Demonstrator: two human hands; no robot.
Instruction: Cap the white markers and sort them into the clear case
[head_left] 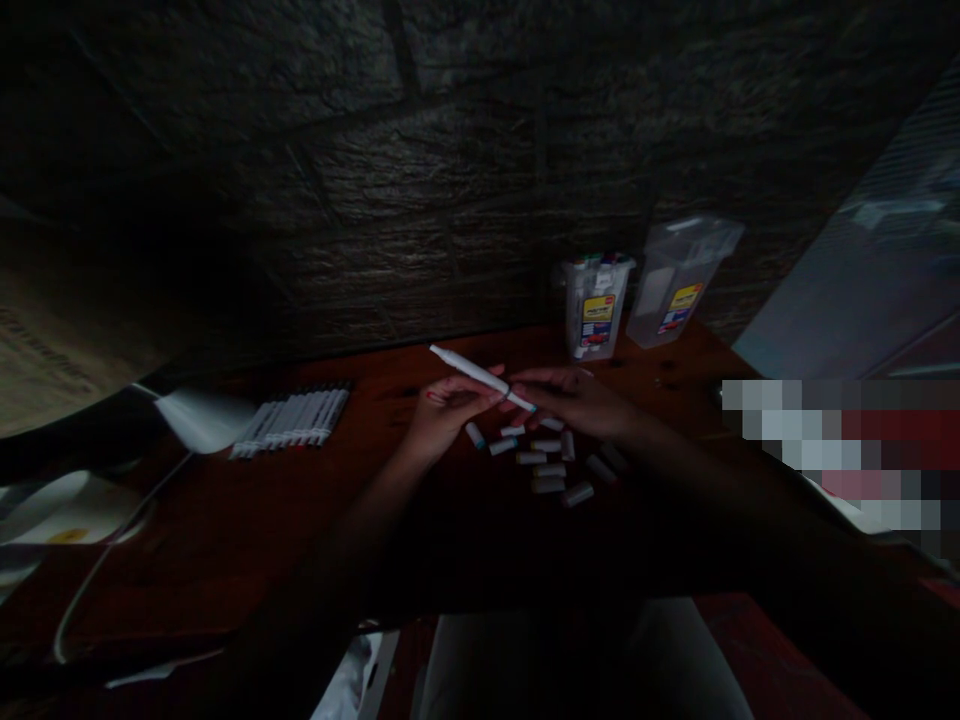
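Above the wooden table, my left hand [448,408] is closed on the white barrel of a marker pen [469,368], which slants with one tip up to the left. At the pen's lower right end, my right hand [561,395] pinches a white cap with a blue-green band [528,405]. Whether the cap is fully on the pen I cannot tell. Below both hands lie several loose white marker caps [550,470], some with blue or yellow bands. The light is dim, and some fingers are in shadow.
A row of several white markers [292,420] lies at the left beside a white lamp [202,415] with a cord. Two clear plastic containers stand at the back right: one holding markers [598,305], the other tilted [679,285]. A dark stone wall [420,200] rises behind the table [202,560].
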